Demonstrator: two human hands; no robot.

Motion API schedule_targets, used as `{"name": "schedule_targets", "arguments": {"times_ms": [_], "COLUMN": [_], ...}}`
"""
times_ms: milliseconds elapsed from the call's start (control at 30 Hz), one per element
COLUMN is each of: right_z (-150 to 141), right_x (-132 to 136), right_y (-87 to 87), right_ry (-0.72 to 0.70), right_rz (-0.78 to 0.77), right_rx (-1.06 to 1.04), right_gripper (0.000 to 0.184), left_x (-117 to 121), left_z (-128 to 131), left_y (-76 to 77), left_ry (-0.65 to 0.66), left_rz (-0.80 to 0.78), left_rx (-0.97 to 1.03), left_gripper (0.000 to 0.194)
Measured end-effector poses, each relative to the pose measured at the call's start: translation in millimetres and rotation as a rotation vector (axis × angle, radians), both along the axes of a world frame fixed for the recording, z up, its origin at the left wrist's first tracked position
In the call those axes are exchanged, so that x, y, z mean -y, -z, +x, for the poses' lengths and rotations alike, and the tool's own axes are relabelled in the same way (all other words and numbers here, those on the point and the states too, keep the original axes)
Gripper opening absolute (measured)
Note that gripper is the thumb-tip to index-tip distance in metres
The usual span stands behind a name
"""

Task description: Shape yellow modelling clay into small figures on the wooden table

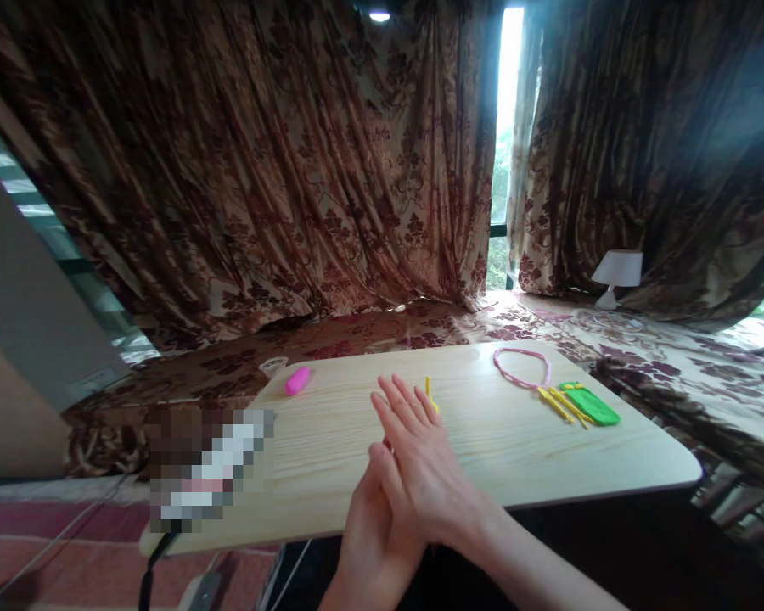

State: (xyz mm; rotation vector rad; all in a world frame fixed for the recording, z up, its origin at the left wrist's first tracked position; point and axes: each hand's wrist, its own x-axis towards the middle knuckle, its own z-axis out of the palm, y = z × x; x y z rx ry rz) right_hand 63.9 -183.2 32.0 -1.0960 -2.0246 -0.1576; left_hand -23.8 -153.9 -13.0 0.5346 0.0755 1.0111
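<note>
Above the near middle of the table, my two hands press against each other. My right hand lies on top, its fingers stretched out. Beneath it is my left hand; the fingers are mostly hidden behind the right. Whether anything lies between the palms cannot be seen. A thin yellow strip lies on the table just beyond my right fingertips, partly covered by them. Farther left is a bright pink, rounded oblong piece.
On the table's right are a pink twisted loop, several yellow strips and a flat green slab. A blurred-out object sits at the left edge. Behind stand a white lamp and patterned curtains.
</note>
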Motion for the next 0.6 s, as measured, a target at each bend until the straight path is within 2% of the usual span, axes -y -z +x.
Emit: {"name": "schedule_targets", "arguments": {"times_ms": [67, 100, 200, 267, 333, 367, 433, 500, 533, 600], "right_z": [2, 0, -12, -16, -11, -7, 0, 0, -3, -10], "right_x": [2, 5, 13, 9, 1, -3, -5, 2, 6, 14], "right_y": [9.6, 17.8, 33.5, 27.1, 15.3, 11.9, 14.8, 26.8, 32.3, 34.6], "right_ry": [-0.033, -0.104, -0.248, -0.182, -0.028, 0.018, 0.017, -0.091, -0.167, -0.248], "right_rz": [-0.049, -0.039, 0.173, 0.066, -0.073, -0.085, -0.084, -0.052, 0.054, 0.092], "right_rx": [0.073, 0.148, 0.231, 0.164, 0.034, 0.004, 0.024, 0.146, 0.169, 0.226], "right_gripper": [0.045, 0.047, 0.042, 0.046, 0.051, 0.05, 0.046, 0.049, 0.049, 0.05], "left_x": [-2, -5, -13, -8, 1, 5, 7, 1, -2, -6], "left_z": [-11, -16, -15, -6, 0, 0, -7, -14, -16, -11], "left_y": [-7.0, -10.4, -12.0, -6.6, -1.6, -0.6, -1.6, -3.8, -4.1, -1.9], "left_ry": [-0.032, -0.049, -0.124, -0.086, -0.086, -0.073, -0.058, -0.07, -0.083, -0.087], "left_rz": [0.001, -0.006, -0.08, -0.099, -0.089, -0.086, -0.074, -0.061, -0.059, -0.078], "left_rx": [0.012, 0.014, 0.003, -0.001, 0.007, 0.004, 0.007, 0.013, 0.013, -0.011], "left_gripper": [0.055, 0.057, 0.056, 0.054, 0.051, 0.05, 0.05, 0.052, 0.052, 0.055]}}
